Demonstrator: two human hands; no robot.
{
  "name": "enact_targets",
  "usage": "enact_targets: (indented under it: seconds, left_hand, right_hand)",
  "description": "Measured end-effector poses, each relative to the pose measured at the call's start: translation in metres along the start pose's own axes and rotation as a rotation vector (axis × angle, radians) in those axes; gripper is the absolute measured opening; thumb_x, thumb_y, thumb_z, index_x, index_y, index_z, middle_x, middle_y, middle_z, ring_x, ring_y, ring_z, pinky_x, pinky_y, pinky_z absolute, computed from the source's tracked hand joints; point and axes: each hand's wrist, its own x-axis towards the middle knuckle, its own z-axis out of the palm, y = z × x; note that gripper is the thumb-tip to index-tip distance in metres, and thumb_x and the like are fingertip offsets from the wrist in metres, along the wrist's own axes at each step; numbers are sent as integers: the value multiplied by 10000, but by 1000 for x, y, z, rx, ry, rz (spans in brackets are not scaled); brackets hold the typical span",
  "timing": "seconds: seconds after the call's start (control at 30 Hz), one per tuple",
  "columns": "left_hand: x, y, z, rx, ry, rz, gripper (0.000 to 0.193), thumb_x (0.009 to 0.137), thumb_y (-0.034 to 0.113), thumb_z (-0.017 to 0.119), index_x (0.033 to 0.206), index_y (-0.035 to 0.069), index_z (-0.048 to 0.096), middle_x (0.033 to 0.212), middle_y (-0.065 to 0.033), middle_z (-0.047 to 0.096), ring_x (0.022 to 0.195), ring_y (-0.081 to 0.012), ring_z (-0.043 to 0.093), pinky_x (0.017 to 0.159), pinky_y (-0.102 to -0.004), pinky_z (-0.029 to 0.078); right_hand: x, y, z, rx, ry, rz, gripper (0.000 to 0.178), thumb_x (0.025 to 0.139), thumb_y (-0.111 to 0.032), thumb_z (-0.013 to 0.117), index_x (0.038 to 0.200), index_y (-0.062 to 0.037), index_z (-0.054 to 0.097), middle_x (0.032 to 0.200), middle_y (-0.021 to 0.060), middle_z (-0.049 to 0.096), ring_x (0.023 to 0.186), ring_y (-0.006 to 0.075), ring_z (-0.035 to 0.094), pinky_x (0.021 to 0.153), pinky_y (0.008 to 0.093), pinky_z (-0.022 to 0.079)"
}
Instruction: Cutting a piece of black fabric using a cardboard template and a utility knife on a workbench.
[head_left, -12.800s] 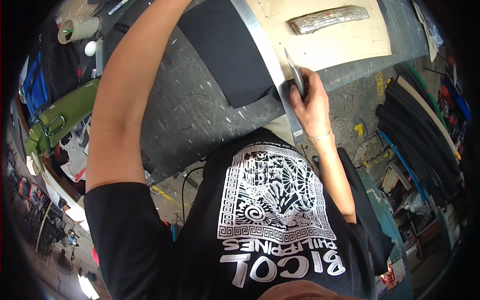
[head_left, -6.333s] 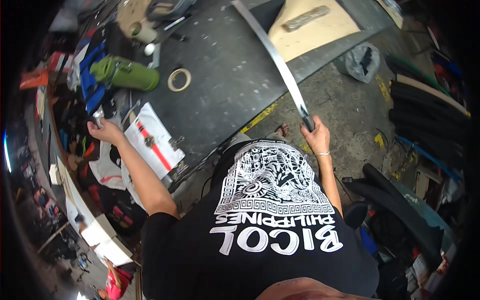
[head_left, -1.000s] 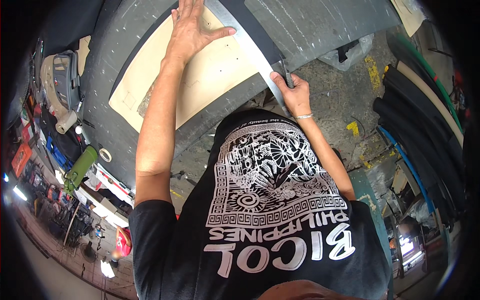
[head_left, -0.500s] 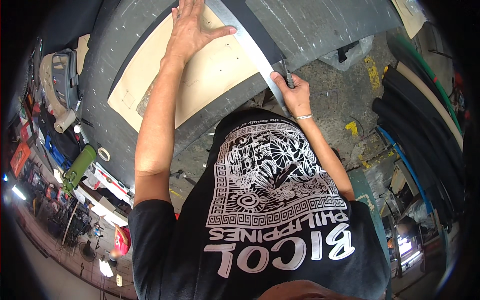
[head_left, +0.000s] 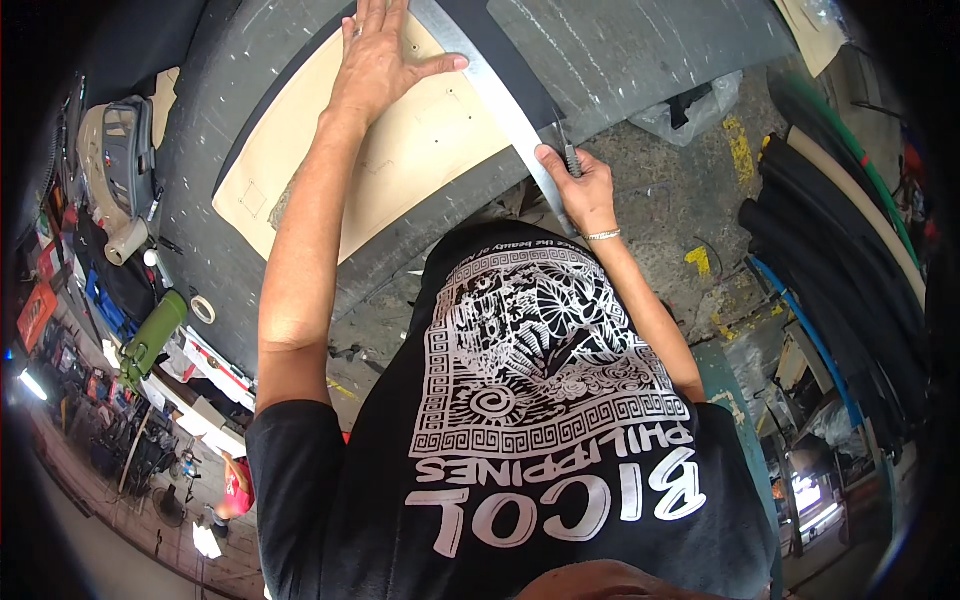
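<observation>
My left hand (head_left: 378, 68) lies with fingers spread on a tan template (head_left: 430, 180) marked with small dots and drawn lines, its thumb reaching onto a long metal ruler (head_left: 492, 98). Beneath the template is a black sheet of material (head_left: 512, 62), which shows along both sides. My right hand (head_left: 585, 192) is closed round a slim cutter knife (head_left: 572, 160), blade pointing away from me beside the ruler. The right thumb presses on the ruler's near end. The ruler runs along the template's right edge and sticks out past the table's near edge.
A scratched grey table (head_left: 640, 50) carries the work. At its left are a roll of tape (head_left: 202, 309), a green cylinder (head_left: 155, 330) and a grey-and-tan moulded part (head_left: 118, 150). Black rolls (head_left: 820, 260) stand at the right; a clear plastic bag (head_left: 690, 110) lies by the table edge.
The view has shifted slightly. Both hands, the ruler and the template keep nearly the same places relative to each other.
</observation>
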Motion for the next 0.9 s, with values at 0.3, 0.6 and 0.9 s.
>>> enact_targets:
  seconds: [0.3,0.6,0.9]
  left_hand:
    - [-16,-13,42,172,192,78,1161,717,677,790,1532,-34,368,1635,-229,276,1540,-342,231,1244,-481,233]
    - [-24,41,6,253,-149,-85,1557,475,766,857,1549,-140,188,1642,-321,155,1536,-473,139,1186,-634,222]
    - [-29,43,4,251,-189,-70,1549,469,780,851,1581,-70,189,1657,-292,124,1537,-482,91,1129,-728,218]
  right_hand:
    - [-3,-31,-33,-397,-41,-177,474,843,-405,786,1060,-11,640,847,217,703,808,388,706,728,453,531]
    - [33,-119,17,-414,-105,-818,565,977,-76,530,1517,-54,367,1307,281,591,1133,476,611,948,509,514]
    - [132,-138,94,-614,-111,-630,560,988,-177,508,1529,-135,367,1223,319,599,1081,524,616,933,581,500]
